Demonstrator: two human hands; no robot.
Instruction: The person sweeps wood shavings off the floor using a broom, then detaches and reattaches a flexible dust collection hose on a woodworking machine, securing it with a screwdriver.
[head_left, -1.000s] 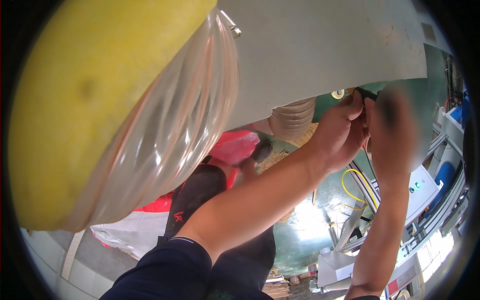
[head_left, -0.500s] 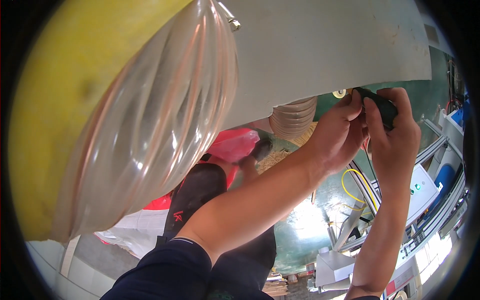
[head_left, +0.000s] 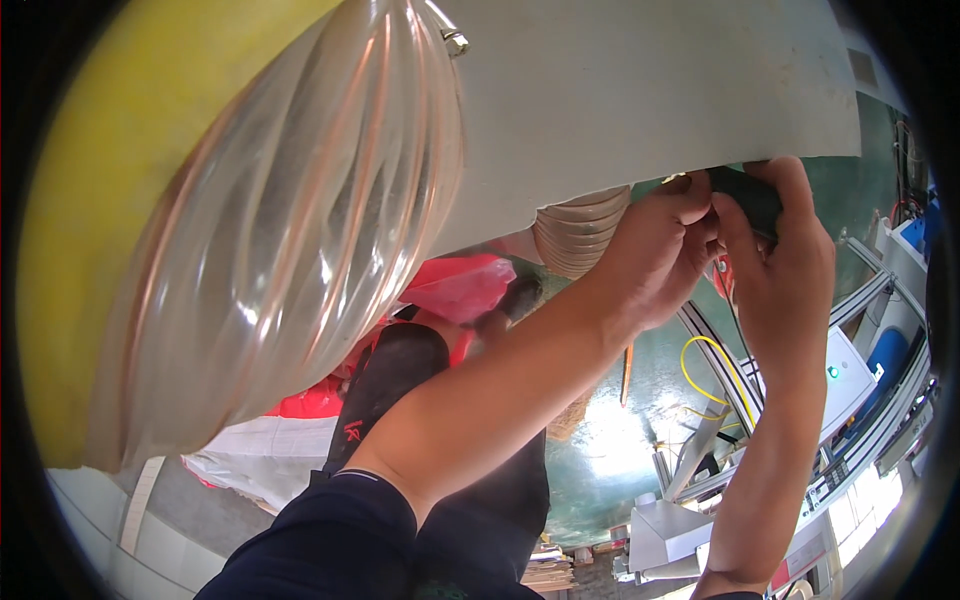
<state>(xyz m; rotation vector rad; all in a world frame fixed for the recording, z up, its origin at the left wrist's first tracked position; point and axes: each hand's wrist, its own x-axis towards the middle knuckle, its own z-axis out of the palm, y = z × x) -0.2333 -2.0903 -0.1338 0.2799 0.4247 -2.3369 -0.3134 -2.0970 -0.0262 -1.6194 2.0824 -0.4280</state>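
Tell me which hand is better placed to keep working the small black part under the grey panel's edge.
Probably the right hand: its fingers wrap the black part, while the left hand only pinches beside it at the grey panel edge.

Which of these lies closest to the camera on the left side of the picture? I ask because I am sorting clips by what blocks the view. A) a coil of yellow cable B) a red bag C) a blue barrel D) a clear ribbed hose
D: the clear ribbed hose fills the left side, in front of the yellow surface and the grey panel.
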